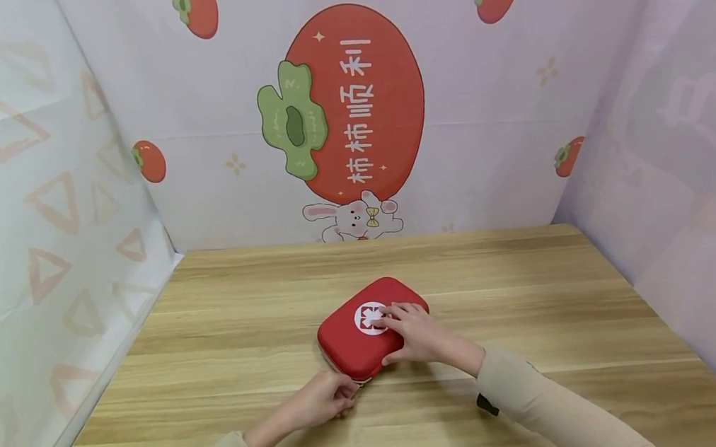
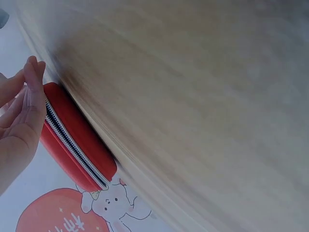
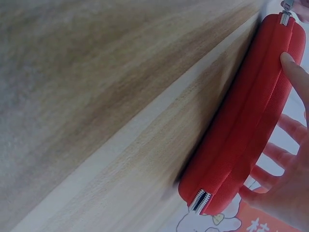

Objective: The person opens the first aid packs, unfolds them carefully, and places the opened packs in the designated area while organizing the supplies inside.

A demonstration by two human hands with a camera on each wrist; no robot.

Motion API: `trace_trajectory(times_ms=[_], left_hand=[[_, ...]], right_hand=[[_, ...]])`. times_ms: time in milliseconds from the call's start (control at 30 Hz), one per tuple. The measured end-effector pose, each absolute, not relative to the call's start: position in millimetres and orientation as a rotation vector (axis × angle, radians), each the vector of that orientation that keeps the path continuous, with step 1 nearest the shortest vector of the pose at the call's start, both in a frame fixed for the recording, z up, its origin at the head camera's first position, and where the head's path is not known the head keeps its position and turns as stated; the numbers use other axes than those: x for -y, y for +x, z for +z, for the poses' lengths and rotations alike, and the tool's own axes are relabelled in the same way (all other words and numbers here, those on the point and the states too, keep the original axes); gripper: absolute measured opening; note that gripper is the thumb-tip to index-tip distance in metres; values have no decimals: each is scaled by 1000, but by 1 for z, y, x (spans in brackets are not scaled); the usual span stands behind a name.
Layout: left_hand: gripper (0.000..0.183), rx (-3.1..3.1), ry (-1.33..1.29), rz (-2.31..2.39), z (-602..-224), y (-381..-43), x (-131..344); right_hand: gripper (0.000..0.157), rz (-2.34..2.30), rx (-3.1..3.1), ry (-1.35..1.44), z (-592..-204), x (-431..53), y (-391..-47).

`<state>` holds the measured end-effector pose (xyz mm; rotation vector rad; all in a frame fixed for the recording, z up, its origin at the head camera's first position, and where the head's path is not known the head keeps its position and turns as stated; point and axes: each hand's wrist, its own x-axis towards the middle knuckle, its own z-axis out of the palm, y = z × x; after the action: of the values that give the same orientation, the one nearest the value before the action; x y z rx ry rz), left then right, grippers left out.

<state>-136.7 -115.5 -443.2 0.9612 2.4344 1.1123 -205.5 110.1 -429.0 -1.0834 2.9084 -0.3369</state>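
Note:
A red zip case (image 1: 350, 348) with a white round emblem lies flat and slantwise on the wooden table. At its near corner my left hand (image 1: 325, 399) pinches the zipper pull, with its fingers bent. In the right wrist view the metal zipper pull (image 3: 287, 5) shows at the case's top end, beside fingertips of the left hand. My right hand (image 1: 421, 333) rests on the case's right part, its fingers spread over the lid and its thumb against the near side. Along the left side, the zipper (image 2: 72, 142) shows two pale rows of teeth with a dark strip between them.
The wooden table (image 1: 226, 320) extends around the case on every side. Behind it hangs a white cloth (image 1: 481, 99) printed with persimmons and a rabbit. Pale printed cloths stand along the left and right edges.

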Motion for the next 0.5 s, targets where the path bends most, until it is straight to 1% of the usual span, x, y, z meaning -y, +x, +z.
trace_trajectory(times_ms=[500], left_hand=[[12,-2545,907,1075,-442,-132,101]], right_hand=[[66,-339,-2909,-1098,-430,-113,-203]])
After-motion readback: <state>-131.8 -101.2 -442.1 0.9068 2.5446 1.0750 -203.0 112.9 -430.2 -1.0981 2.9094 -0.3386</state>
